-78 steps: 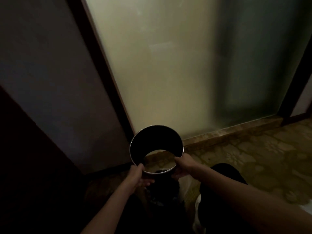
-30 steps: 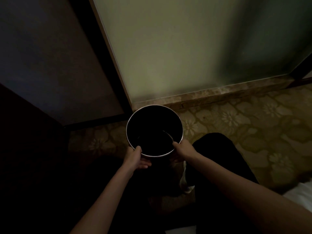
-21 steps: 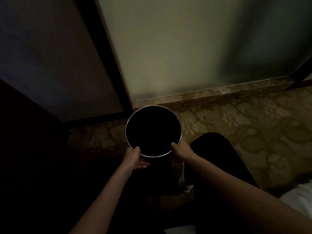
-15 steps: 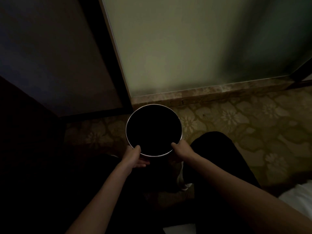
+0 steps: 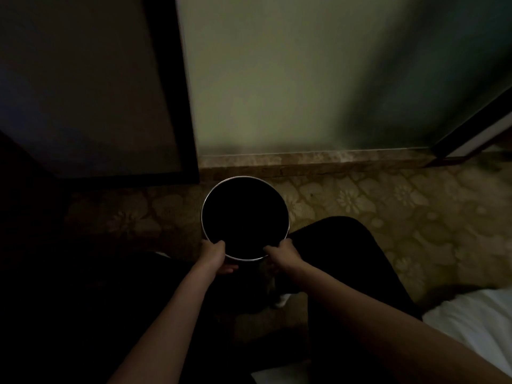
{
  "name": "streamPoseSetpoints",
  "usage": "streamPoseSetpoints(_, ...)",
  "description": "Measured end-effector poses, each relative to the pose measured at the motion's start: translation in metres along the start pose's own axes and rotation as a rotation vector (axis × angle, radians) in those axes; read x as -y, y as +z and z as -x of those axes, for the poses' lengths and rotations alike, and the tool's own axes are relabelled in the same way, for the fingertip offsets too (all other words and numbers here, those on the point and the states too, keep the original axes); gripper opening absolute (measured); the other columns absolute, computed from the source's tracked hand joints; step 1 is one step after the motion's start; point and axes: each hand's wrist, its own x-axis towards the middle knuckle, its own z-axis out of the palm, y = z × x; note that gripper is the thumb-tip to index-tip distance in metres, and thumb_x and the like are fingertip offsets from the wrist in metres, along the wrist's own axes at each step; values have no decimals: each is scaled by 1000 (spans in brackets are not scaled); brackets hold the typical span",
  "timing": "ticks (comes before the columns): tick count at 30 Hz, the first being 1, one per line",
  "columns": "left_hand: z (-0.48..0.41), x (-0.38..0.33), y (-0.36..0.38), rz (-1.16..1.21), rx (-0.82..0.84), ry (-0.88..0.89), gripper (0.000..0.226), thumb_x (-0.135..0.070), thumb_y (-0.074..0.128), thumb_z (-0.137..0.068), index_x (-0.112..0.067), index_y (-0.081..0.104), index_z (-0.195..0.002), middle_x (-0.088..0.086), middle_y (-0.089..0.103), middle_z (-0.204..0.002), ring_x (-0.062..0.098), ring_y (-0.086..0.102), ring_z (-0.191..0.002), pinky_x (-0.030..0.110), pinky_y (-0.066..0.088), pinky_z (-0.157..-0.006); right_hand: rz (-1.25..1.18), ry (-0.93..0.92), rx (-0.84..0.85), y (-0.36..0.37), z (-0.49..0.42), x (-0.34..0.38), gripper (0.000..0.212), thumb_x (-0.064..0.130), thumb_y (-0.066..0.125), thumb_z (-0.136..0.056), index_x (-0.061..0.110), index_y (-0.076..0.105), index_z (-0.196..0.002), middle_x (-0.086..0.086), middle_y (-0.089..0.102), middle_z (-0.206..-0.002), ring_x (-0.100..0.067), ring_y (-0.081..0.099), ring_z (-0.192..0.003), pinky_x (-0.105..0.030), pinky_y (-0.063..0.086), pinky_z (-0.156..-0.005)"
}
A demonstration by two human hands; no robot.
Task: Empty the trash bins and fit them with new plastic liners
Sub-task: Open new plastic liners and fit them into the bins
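My left hand (image 5: pixel 214 252) and right hand (image 5: pixel 282 254) each grip the near rim of the bin (image 5: pixel 203 214), upright over the patterned floor (image 5: pixel 388 217) by the sill (image 5: pixel 304 159); I'd set it down level before lining it

The room is dim, its brightest surface a pale greenish frosted glass panel (image 5: pixel 277 79) standing on a mottled stone sill (image 5: pixel 318 159). A dark frame (image 5: pixel 178 92) borders the glass on the left, with a shadowed flat wall panel (image 5: pixel 83 92) beyond it. The floor (image 5: pixel 410 217) carries a tan floral pattern, and white bedding (image 5: pixel 471 322) shows at the lower right.
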Motion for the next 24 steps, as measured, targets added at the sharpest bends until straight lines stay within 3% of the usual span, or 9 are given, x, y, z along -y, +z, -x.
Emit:
streamPoseSetpoints(2,-5,4,4,0,-8,33,54,-17,35,-105,-12,14,-155,24,58,-128,27,64,-65,23,50,-37,-10,-14,-161,3,6,7,67,20,56,-95,-1,20,-147,-21,56,-128,-34,61,-109,-30,47,-78)
streamPoseSetpoints(5,-10,10,9,-17,-15,47,57,-20,36,-105,-13,11,-156,22,58,-128,25,66,-62,22,49,-37,2,-223,-320,3,7,11,51,17,56,-94,12,32,-138,-3,66,-91,-14,64,-77,-25,45,-59)
streamPoseSetpoints(7,-18,13,8,-34,-33,53,58,-21,36,-105,-14,9,-156,22,57,-129,24,66,-58,22,48,-36,143,-294,-228,4,-11,17,41,20,57,-94,15,43,-133,3,66,-85,-9,64,-76,-27,49,-63)
streamPoseSetpoints(10,-37,21,5,-14,-87,12,55,-18,35,-105,-14,12,-155,24,55,-132,25,63,-56,21,47,-34,434,-300,71,15,-61,29,37,24,60,-95,11,56,-129,-6,66,-117,-20,63,-106,-34,52,-88)
streamPoseSetpoints(16,-82,53,13,37,-154,-80,42,-10,34,-103,-2,24,-143,27,53,-122,14,55,-29,20,42,-28,797,-152,438,79,-158,14,65,37,57,-97,17,30,-152,-15,38,-153,-38,35,-139,-47,34,-112)
streamPoseSetpoints(20,-106,70,13,55,-180,-126,43,-9,34,-102,-4,23,-143,24,54,-125,14,56,-33,20,44,-32,865,-87,517,118,-206,-4,67,31,54,-100,15,21,-155,-15,30,-158,-37,30,-143,-45,27,-116)
streamPoseSetpoints(24,-124,91,10,21,-177,-114,42,-8,35,-102,-4,24,-142,23,58,-124,15,59,-41,18,44,-35,843,49,512,144,-231,-17,76,37,58,-97,17,14,-157,-19,19,-161,-41,26,-144,-46,32,-115)
